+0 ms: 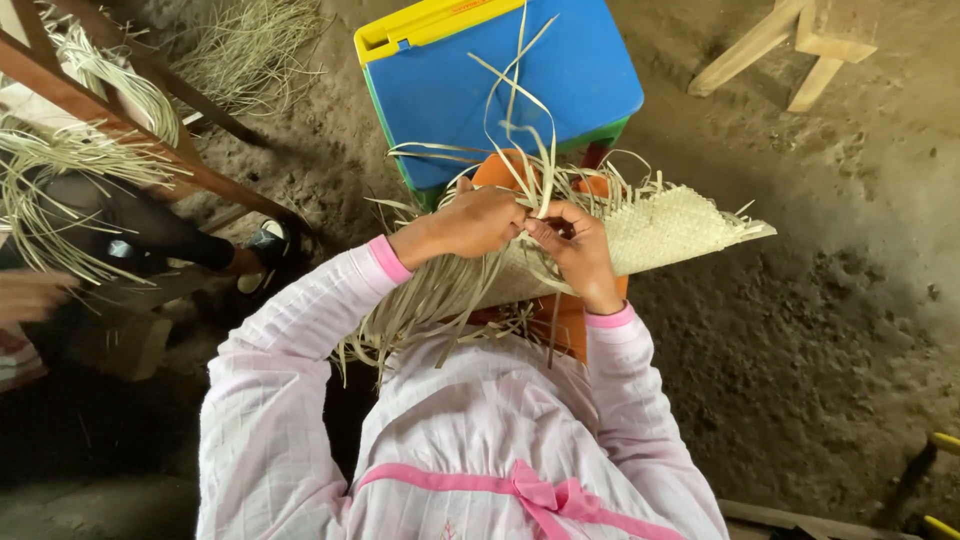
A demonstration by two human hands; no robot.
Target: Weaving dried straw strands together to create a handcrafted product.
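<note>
Pale straw, woven into one flat, close-plaited mat (668, 226), lies at the middle of the frame across an orange plastic form (560, 318) that shows beneath it. Its finished edge points to the right; unwoven loose straw strips (430, 300) hang from its left side and curl upward over the blue plastic stool with a yellow rim (500, 80) at top centre. Two hands work at the mat's unfinished edge: the left hand (478, 220) is closed over a bunch of strips, and the right hand (578, 245) pinches a single upright strip between its fingertips. Both hands touch each other and the mat. Both sleeves are pale pink check with brighter pink cuffs.

At the left edge another person's hand (28, 292) shows beside a bundle of dry straw (60, 160) draped over a brown wooden frame (130, 125). A second heap of straw (250, 45) lies on the earthen floor (820, 330) at upper left. One pale wooden stand (800, 40) sits in the upper right corner.
</note>
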